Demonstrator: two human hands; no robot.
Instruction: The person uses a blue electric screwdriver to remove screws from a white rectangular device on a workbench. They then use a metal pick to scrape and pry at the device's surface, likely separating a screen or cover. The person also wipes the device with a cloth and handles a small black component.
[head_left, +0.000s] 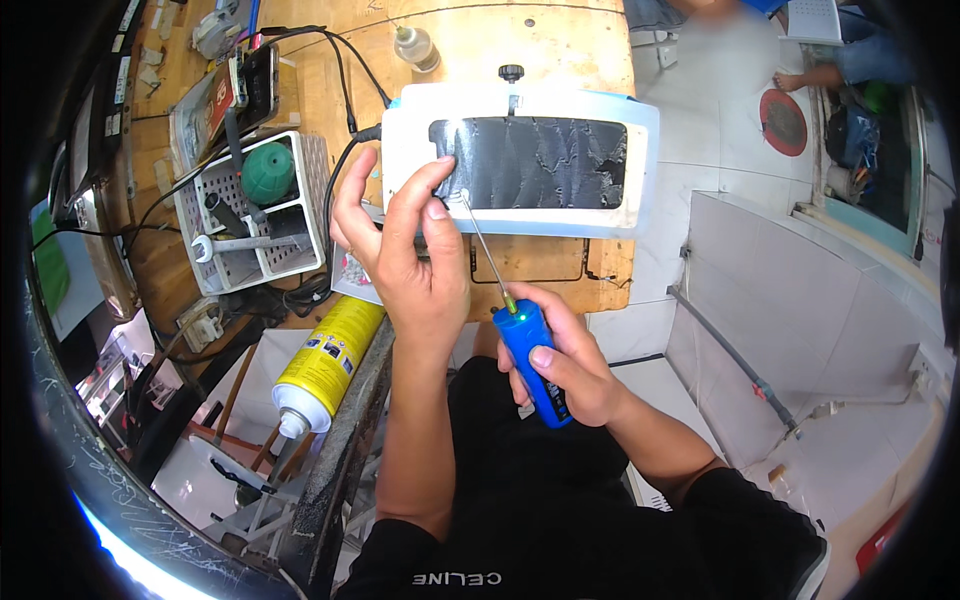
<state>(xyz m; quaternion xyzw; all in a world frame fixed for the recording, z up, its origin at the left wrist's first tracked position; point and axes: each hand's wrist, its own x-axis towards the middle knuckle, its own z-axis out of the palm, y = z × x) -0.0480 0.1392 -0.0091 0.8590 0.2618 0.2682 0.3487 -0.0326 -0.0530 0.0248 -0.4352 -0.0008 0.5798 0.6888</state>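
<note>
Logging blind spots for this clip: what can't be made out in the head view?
- Screwdriver tip: where it meets the white panel, the left hand covers it.
- Panel's left lower corner: behind that hand.
- Blue screwdriver handle: mostly wrapped by the right hand.
- Tools in the white basket: small, overlapping.
- Far person at the top edge: cut off.

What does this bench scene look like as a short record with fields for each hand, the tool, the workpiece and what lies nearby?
left hand: left hand rests on the white panel, fingers at its black sheet
right hand: right hand wraps the blue electric screwdriver
tool tip: thin bit touches the sheet's left end
surface: wooden table
nearby: yellow spray can; white basket holding a green ball and a wrench
</note>
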